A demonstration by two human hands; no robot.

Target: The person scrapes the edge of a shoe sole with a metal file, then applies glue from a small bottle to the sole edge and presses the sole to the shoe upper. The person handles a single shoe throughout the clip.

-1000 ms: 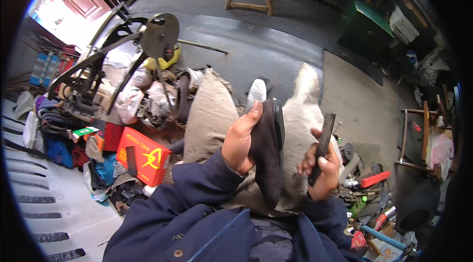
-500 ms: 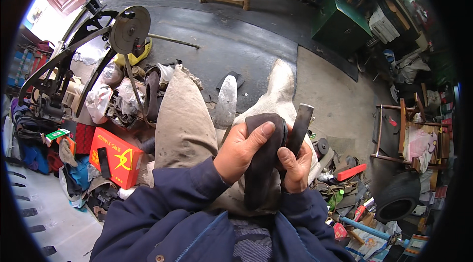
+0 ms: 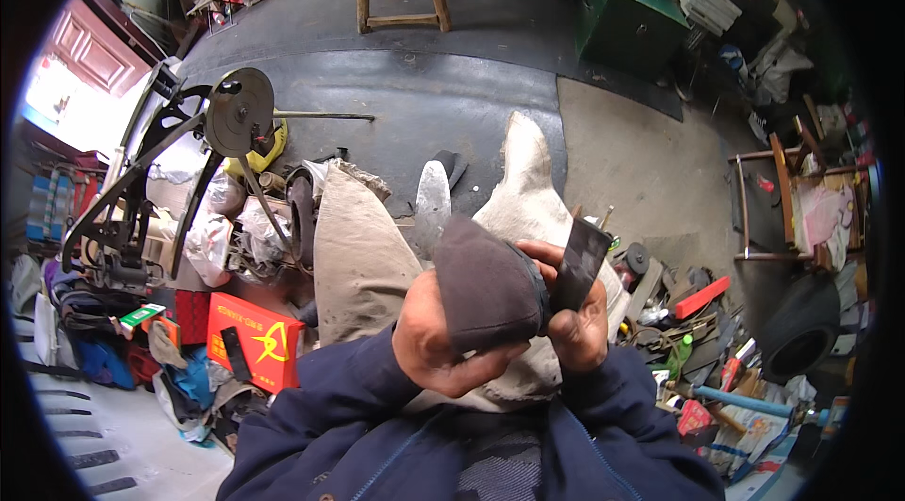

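My left hand [image 3: 429,341] is wrapped round a dark brown cloth shoe [image 3: 490,279], its thumb along the near side. The shoe is held above my lap, its rounded end facing me. In my right hand [image 3: 583,331] is a broad, flat cobbler's knife [image 3: 579,261], gripped between fingers and thumb, its wide end pointing up and away. The right fingertips are close against the shoe's right edge; whether the knife touches it I cannot tell. Beyond the shoe, between my knees, stands a silver foot-shaped metal last [image 3: 434,197].
A black hand-cranked sewing machine [image 3: 240,114] with a round wheel stands at the left. Near it lies a red box [image 3: 250,341] among bags and scraps. Tools and offcuts, including a red bar [image 3: 702,296], litter the right side by a tyre [image 3: 799,336]. A wooden stool [image 3: 403,20] stands ahead.
The shoe has been turned and tipped, from standing lengthwise to showing its rounded end. My left thumb has moved from its top to the near side. The knife has tilted, and the view has shifted.
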